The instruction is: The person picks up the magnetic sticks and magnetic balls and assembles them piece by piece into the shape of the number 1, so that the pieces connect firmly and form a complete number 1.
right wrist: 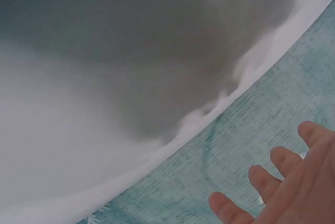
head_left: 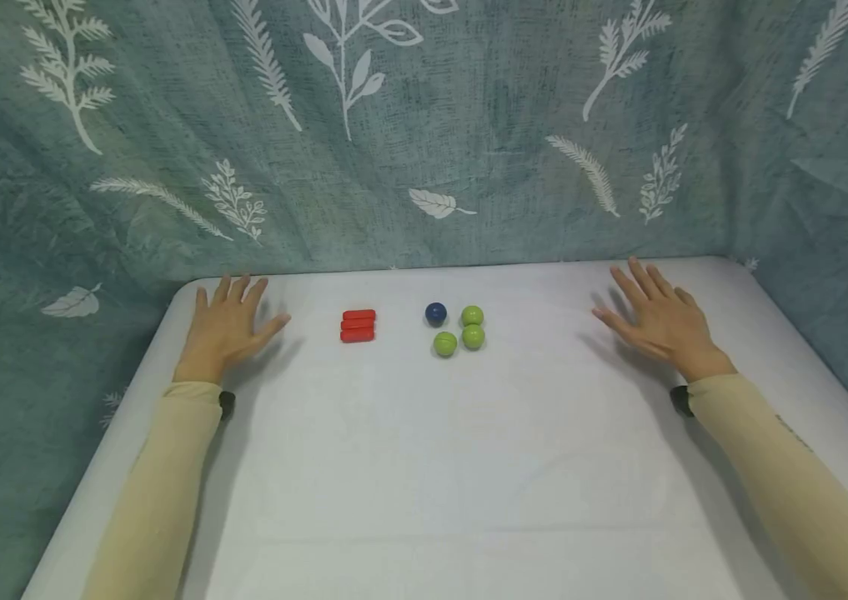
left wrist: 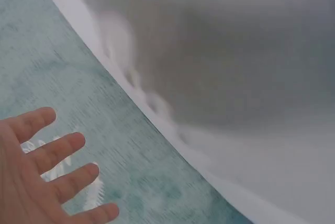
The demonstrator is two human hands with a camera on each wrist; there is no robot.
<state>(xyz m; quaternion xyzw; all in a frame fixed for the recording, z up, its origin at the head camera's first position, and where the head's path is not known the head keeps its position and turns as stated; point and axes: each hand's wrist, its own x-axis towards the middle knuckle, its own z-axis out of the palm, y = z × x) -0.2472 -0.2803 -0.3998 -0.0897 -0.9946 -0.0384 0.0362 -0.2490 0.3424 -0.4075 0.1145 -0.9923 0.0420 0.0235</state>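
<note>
My left hand (head_left: 223,331) is held over the far left part of the white table, fingers spread and holding nothing. Over the far right part, my right hand (head_left: 664,321) is likewise spread and holds nothing. Nearest the left hand, several red sticks (head_left: 358,326) lie side by side. To their right sits a dark blue ball (head_left: 435,314), with several green balls (head_left: 473,337) close by it. Both wrist views show spread fingers, the left hand (left wrist: 47,171) and the right hand (right wrist: 293,182), with only shadow and cloth around them.
A white cloth covers the table (head_left: 454,467), whose far edge meets a green curtain (head_left: 499,183) with white leaf prints. The curtain also runs down the left and right sides. A dark band (head_left: 227,405) shows at the left wrist and another dark band (head_left: 682,401) at the right.
</note>
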